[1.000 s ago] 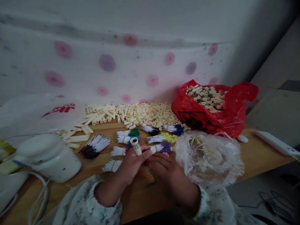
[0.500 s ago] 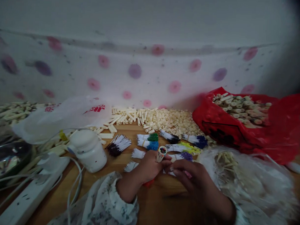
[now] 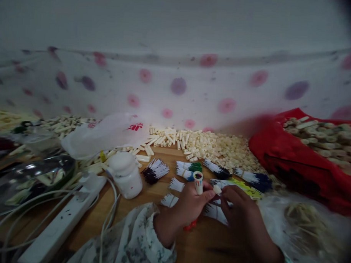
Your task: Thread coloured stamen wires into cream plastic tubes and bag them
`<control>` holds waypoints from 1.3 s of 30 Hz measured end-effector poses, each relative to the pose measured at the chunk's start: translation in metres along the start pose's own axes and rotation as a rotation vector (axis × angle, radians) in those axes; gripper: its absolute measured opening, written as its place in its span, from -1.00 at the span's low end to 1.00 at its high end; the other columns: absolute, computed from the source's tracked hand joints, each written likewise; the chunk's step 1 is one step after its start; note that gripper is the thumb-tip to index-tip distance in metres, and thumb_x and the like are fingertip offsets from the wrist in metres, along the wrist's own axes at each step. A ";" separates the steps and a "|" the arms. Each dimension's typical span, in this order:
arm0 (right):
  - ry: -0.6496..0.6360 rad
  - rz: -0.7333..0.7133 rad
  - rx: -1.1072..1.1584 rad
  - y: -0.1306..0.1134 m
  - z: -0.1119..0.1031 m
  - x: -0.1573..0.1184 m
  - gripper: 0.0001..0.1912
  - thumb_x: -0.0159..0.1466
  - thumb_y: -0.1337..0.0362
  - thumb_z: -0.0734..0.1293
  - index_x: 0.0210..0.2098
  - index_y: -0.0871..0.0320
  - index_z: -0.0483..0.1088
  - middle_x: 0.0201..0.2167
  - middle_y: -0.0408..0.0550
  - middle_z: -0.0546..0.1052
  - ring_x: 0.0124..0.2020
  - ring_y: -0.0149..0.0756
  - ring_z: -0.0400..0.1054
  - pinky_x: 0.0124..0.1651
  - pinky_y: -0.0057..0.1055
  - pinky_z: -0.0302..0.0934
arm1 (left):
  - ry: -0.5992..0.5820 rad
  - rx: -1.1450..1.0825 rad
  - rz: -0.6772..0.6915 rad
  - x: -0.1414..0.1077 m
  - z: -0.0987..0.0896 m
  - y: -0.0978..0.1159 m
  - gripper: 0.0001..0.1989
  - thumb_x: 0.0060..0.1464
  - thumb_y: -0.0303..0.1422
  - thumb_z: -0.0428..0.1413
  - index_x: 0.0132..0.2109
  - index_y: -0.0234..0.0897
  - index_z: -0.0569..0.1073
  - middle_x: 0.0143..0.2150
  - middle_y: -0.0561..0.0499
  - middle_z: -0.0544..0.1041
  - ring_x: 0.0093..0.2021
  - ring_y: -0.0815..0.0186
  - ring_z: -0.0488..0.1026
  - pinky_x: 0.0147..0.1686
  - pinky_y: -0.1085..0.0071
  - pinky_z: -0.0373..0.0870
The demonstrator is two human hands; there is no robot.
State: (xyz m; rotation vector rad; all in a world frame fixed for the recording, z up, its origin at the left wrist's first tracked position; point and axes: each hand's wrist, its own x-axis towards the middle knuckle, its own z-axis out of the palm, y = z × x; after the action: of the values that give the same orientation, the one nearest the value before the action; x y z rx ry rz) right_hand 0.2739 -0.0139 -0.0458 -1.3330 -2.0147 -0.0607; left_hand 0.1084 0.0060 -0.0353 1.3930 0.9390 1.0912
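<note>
A cream tube (image 3: 198, 183) with coloured marks on its side and dark and coloured tips inside stands upright in my left hand (image 3: 189, 203), whose fingers are wrapped round it. Close to its right, a small cream piece (image 3: 217, 189) sits between the two hands, at the fingertips of my right hand (image 3: 238, 204), which are pinched together. Behind and around the hands lie bundles of white sticks with coloured ends: dark purple (image 3: 156, 171), green (image 3: 189, 166), blue, black (image 3: 217, 168), navy (image 3: 253, 178) and yellow. Something red (image 3: 190, 225) shows below my left hand.
Many cream tubes (image 3: 175, 138) are heaped along the wall. A white jar (image 3: 125, 175), a power strip (image 3: 64, 219) with cables and a tray (image 3: 32, 178) stand left. A red bag (image 3: 295, 158) of tubes and a clear bag (image 3: 307, 224) lie right.
The view has turned left, so the scene sits further right. The small cream piece now shows clearly between the hands, and my right hand has drawn slightly away from the tube.
</note>
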 end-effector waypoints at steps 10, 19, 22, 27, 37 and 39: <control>0.135 0.196 0.498 0.005 -0.015 0.010 -0.84 0.19 0.16 0.35 -0.28 0.05 0.52 -0.33 -0.09 0.62 -0.33 -0.28 0.52 -0.28 -0.46 0.42 | -0.080 -0.206 -0.114 -0.001 0.000 0.009 -0.58 -0.08 -0.04 0.21 -0.33 -0.36 0.43 -0.49 0.00 0.45 -0.51 0.38 0.35 -0.45 0.45 0.28; 0.162 0.272 0.796 0.002 -0.009 0.011 -0.92 0.08 0.21 0.45 -0.44 0.07 0.52 -0.35 -0.05 0.55 -0.28 -0.26 0.47 -0.28 -0.44 0.42 | -0.040 -0.080 -0.047 -0.005 0.000 0.008 -0.69 -0.03 -0.13 0.17 -0.36 -0.33 0.44 -0.54 0.06 0.40 -0.52 0.39 0.31 -0.46 0.47 0.24; 0.131 0.226 0.805 0.001 -0.013 0.011 -0.95 0.10 0.24 0.44 -0.43 0.05 0.51 -0.42 -0.10 0.52 -0.38 -0.31 0.45 -0.36 -0.48 0.39 | -0.026 -0.012 -0.007 -0.005 0.000 0.010 -0.73 -0.02 -0.16 0.15 -0.37 -0.32 0.43 -0.51 0.05 0.39 -0.49 0.37 0.31 -0.44 0.46 0.24; 0.105 0.157 0.718 0.002 -0.015 0.011 -0.96 0.12 0.22 0.43 -0.43 0.04 0.52 -0.45 -0.13 0.56 -0.42 -0.34 0.46 -0.39 -0.51 0.38 | 0.015 0.113 0.096 -0.004 0.000 0.008 -0.82 0.01 -0.26 0.12 -0.34 -0.32 0.43 -0.45 0.04 0.39 -0.43 0.34 0.30 -0.41 0.45 0.25; 0.044 0.012 0.413 0.000 -0.015 0.011 -0.80 0.27 0.18 0.28 -0.43 0.10 0.44 -0.51 -0.12 0.51 -0.48 -0.35 0.40 -0.43 -0.48 0.27 | -0.009 0.217 0.148 -0.001 -0.004 0.003 -0.82 0.06 -0.30 0.09 -0.41 -0.33 0.41 -0.48 0.03 0.37 -0.44 0.35 0.28 -0.40 0.47 0.24; 0.037 -0.025 0.361 0.001 -0.015 0.010 -0.80 0.28 0.21 0.26 -0.44 0.10 0.42 -0.53 -0.13 0.48 -0.49 -0.36 0.38 -0.44 -0.47 0.24 | -0.016 0.191 0.133 -0.001 -0.003 0.002 -0.82 0.05 -0.30 0.09 -0.41 -0.33 0.40 -0.48 0.05 0.35 -0.45 0.36 0.26 -0.41 0.47 0.22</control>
State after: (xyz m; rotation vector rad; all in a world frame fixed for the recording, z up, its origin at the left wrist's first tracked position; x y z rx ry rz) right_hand 0.2805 -0.0110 -0.0291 -1.0685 -1.9008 0.2538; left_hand 0.1048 0.0059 -0.0333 1.6380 0.9705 1.1099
